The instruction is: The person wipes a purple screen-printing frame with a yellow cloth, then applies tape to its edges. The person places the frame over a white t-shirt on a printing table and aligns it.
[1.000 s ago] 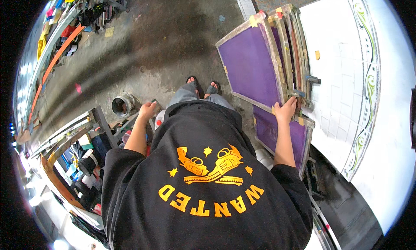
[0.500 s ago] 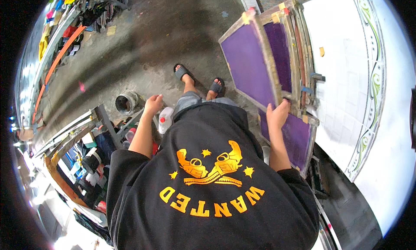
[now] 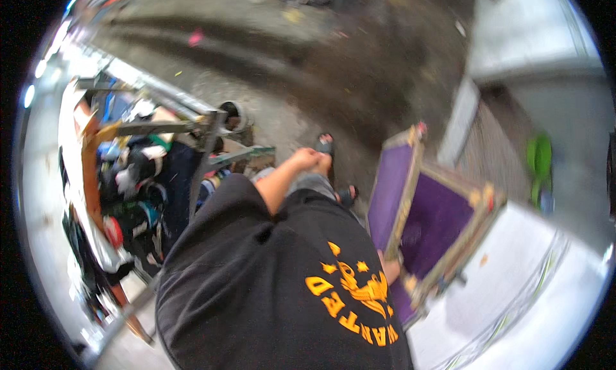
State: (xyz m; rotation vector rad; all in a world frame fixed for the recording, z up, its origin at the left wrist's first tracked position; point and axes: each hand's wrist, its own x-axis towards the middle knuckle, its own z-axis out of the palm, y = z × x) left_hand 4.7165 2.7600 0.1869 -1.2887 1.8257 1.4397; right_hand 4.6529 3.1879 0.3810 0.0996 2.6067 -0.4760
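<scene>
My right hand (image 3: pixel 389 267), partly hidden by my black shirt, grips the edge of a screen printing frame (image 3: pixel 391 184) with purple mesh and a worn wooden border. This screen leans out at an angle from other purple screens (image 3: pixel 439 219) stacked on the right against a white wall. Part of a lower purple screen shows beneath my hand. In front of my thighs is my left hand (image 3: pixel 305 159), its fingers curled in and nothing visible in them. The picture is somewhat blurred.
On the left a metal-framed rack (image 3: pixel 212 129) holds a jumble of bottles, cloths and containers. A bucket (image 3: pixel 232 116) stands on the concrete floor (image 3: pixel 359 68) behind it. A pale ledge (image 3: pixel 461 123) runs along the right, with a green object (image 3: pixel 539 161) beyond it.
My view has swung to the right. My left hand has come across in front of my thighs. My right hand still holds the screen, which stays tilted away from the stack.
</scene>
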